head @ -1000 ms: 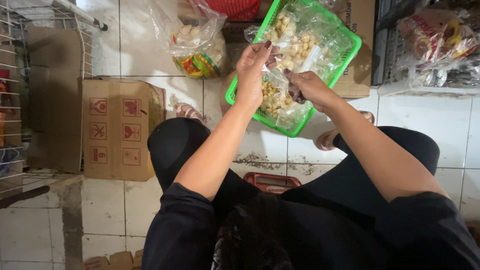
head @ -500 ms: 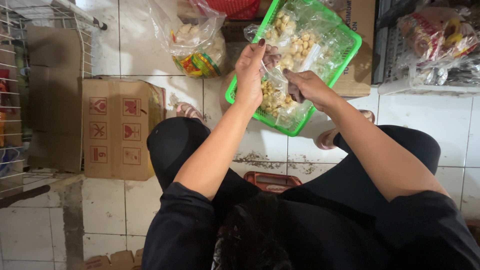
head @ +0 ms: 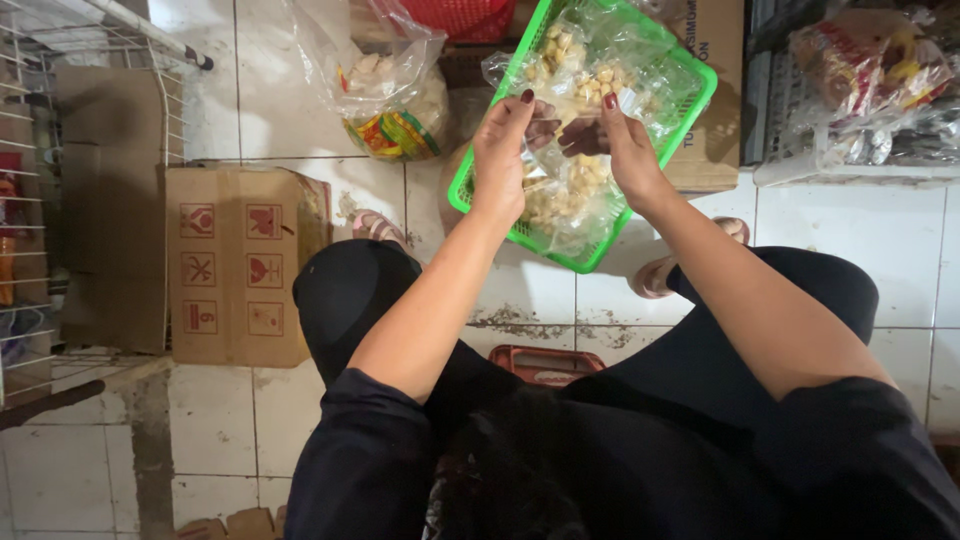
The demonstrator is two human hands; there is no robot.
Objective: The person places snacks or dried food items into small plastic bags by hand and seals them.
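- Step in hand, as judged: handling one small clear bag of pale snack pieces, held up over the green plastic basket in the upper centre of the frame.
- Left hand: fingers pinched on the left upper edge of the small clear bag, thumb and forefinger closed on the film.
- Right hand: fingers curled on the right upper edge of the same bag; both hands grasp its mouth, close together.
- Position of the bag: it hangs between the two hands, its lower part touching the filled bags in the basket.
- Next move, as judged: it calls for a firm two-handed hold at the bag mouth and care that the thin film does not tear or spill.
- Basket contents: several clear bags of the same pale pieces, heaped and overlapping.
- Upper centre-left: a large clear sack with pale pieces and a red, yellow and green printed packet inside.
- Left of frame: a brown carton lying flat on the tiled floor, with red square handling symbols in two columns.
- Upper right: a wire shelf with red and yellow wrapped packets.
- Behind the basket: a second brown carton with dark print.
- Bottom centre: a red low stool, partly hidden.
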